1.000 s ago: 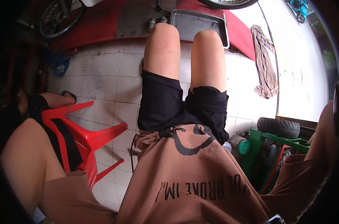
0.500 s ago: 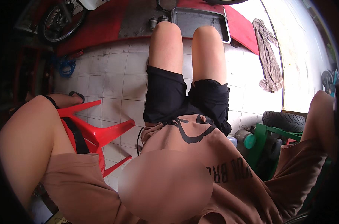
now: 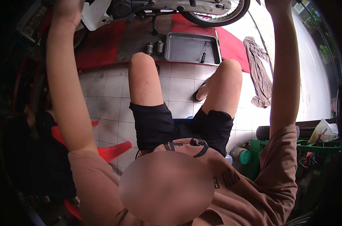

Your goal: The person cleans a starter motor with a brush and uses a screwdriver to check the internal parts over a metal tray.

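Both my arms stretch forward toward a motorcycle [image 3: 167,6] that stands across the top of the head view. My left hand [image 3: 68,13] is at the upper left, beside the motorcycle's white front panel [image 3: 95,15]; the top edge cuts off its fingers. At the upper right, only the lower part of my right hand [image 3: 278,3] shows, past the rear wheel [image 3: 231,17]. Whether either hand holds anything is hidden. Below the motorcycle lies a grey metal tray [image 3: 174,51] with a black-handled screwdriver [image 3: 203,56] in it. Two small metal cylindrical parts [image 3: 154,48] stand left of the tray.
The motorcycle is on a red and grey platform [image 3: 103,45]. A crumpled brown cloth [image 3: 258,71] lies at its right. A red plastic chair [image 3: 116,151] is at my left, near another person's dark-clothed legs [image 3: 39,150]. A green metal stand [image 3: 259,150] and a green-lidded jar [image 3: 245,157] are at my right.
My arms have swung from bent out at the sides to stretched forward. The view has tilted up, showing more of the motorcycle. My knees have moved apart, and the screwdriver now shows.
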Demonstrator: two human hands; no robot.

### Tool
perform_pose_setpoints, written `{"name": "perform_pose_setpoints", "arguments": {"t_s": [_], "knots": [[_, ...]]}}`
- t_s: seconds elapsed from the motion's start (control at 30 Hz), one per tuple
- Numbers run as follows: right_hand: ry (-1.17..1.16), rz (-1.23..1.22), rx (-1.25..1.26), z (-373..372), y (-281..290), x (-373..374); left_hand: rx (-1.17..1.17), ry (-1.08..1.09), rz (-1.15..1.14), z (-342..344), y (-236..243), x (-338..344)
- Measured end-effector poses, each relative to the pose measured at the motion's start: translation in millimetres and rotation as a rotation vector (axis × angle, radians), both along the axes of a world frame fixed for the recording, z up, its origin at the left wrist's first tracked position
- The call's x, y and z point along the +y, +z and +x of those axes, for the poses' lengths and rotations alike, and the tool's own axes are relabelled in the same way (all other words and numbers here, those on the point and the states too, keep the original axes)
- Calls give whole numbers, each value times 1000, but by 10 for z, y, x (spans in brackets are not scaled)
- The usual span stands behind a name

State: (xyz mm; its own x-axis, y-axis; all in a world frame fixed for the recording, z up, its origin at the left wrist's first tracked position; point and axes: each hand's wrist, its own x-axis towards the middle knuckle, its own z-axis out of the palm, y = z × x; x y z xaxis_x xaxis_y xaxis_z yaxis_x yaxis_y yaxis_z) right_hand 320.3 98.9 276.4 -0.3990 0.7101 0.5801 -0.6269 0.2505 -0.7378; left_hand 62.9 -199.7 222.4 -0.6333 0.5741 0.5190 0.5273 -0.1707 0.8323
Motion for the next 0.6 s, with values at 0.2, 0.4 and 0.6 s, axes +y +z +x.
{"name": "perform_pose_setpoints", "arguments": {"t_s": [0.2, 0.4, 0.6], "knots": [[182, -265, -244, -688, -1537, 443, -149, 438, -562, -300, -2597, -366], [275, -445, -354, -1060, -2454, 692, -398, -108, -1657, 396, -4841, -584], [299, -814, -354, -1145, -2828, 512, -723, -404, -1945, 718, -5399, -436]]}}
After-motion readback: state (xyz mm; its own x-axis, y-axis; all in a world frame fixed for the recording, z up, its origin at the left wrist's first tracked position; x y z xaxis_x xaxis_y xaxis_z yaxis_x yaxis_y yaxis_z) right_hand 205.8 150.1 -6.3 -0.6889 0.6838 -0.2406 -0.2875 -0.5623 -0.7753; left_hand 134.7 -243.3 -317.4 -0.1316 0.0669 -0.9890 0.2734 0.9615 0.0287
